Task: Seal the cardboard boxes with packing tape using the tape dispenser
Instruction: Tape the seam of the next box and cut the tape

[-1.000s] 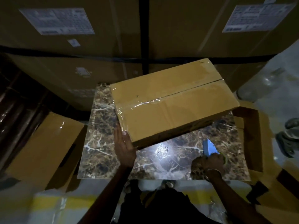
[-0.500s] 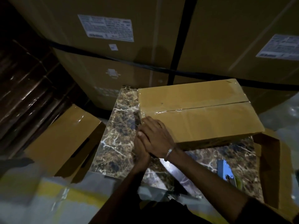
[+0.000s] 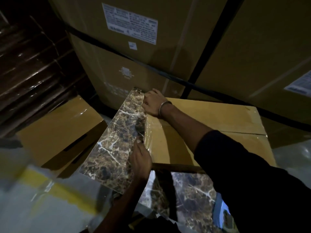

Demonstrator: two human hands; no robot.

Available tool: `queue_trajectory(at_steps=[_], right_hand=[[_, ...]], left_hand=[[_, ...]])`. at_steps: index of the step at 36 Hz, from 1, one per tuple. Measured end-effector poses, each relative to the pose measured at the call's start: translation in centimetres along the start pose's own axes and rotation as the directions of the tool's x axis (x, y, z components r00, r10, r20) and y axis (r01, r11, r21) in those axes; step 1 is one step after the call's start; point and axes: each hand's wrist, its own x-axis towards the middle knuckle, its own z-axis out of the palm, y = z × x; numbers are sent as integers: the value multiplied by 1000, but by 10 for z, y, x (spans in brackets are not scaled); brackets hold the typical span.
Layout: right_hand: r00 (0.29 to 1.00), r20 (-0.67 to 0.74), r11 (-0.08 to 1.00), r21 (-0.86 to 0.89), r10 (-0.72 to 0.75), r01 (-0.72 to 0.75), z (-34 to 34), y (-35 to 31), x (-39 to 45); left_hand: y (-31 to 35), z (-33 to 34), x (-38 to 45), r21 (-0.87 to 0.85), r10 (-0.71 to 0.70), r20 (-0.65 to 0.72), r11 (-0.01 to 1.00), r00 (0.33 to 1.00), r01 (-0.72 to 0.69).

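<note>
Box (image 3: 210, 132): flat brown cardboard, matte, rectangular; lies on the table, its flap seam running across the top toward the right.
Tape (image 3: 148, 132): clear glossy film, wrinkled, wrapped over the box's left end.
Left hand (image 3: 140, 158): lies along the box's near-left edge, fingers straight and together, tips pressing the tape; grasps nothing.
Right hand (image 3: 152, 102): at the box's far-left corner, fingers bent down over the edge, pressing the tape; a metal bangle (image 3: 163, 107) on the wrist.
Dispenser (image 3: 223, 211): blue, mostly hidden behind the right sleeve, at the table's near right, apart from both hands.
Table (image 3: 114, 140): polished brown marble pattern with white veins, reflective.
Carton (image 3: 57, 135): plain cardboard, left of the table, tilted.
Stack (image 3: 151, 47): large cartons behind, strapped with black bands, white labels.
</note>
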Motion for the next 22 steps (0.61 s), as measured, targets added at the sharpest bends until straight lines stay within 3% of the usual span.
queue_trajectory(at_steps=[2,5,7,11,15,18,22], right_hand=[[997,32,998,13,67,-67,-5,-2,9],[993,54,987,-130,106,-98,1,-24,-1],[999,31,977,-212,18,-11,14,-48,-27],[937,-114,944,-70,-330,323,50,-82,-96],[893,-52,888,-152,-446,435,54,-63,-82],[906,5,893,-167,-422,417,33,-39,-44],[966,-5,953,-160,-260,256,5,0,3]], left_hand=[[0,0,-2,19,9,26,1000,1000,-10],[-1,4,-1,-40,-7,-76,999,997,4],[-3,7,3,-22,-36,-86,999,996,34],[-16,7,1,160,-3,-48,987,999,11],[-12,6,-2,126,-40,-26,991,999,43],[-10,2,-1,192,-18,-57,981,998,28],[-3,-4,-8,234,-9,38,972,999,0]])
